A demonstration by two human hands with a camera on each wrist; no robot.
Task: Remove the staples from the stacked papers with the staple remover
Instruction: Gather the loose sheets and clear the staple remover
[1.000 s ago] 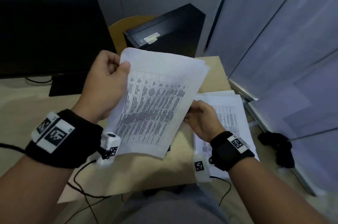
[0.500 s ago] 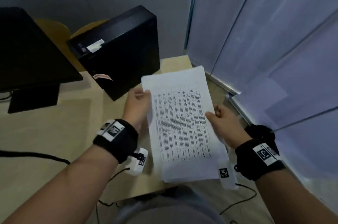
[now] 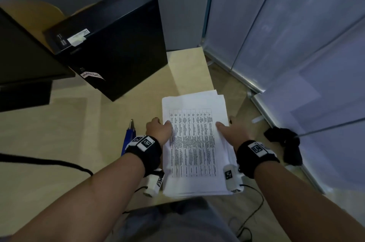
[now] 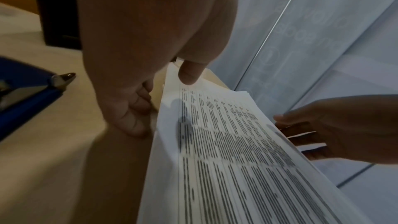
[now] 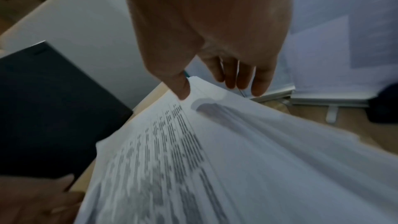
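Here the worktop (image 3: 189,68) carries the stacked papers (image 3: 192,143) at its right edge, partly overhanging it. The stack is held at its sides by the left hand (image 3: 159,130) and right hand (image 3: 234,130), thumbs on top, fingers (image 5: 259,83) curled beneath. Sheets could be fanned off that edge by uneven pressure. The staple remover (image 3: 129,136) lies ungrasped just left of the left hand

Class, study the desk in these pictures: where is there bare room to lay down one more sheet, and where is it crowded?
Bare desk lies left of the blue staple remover, in front of the monitor; a smaller strip lies between the black computer case and the papers. The right edge is crowded by papers and both hands.
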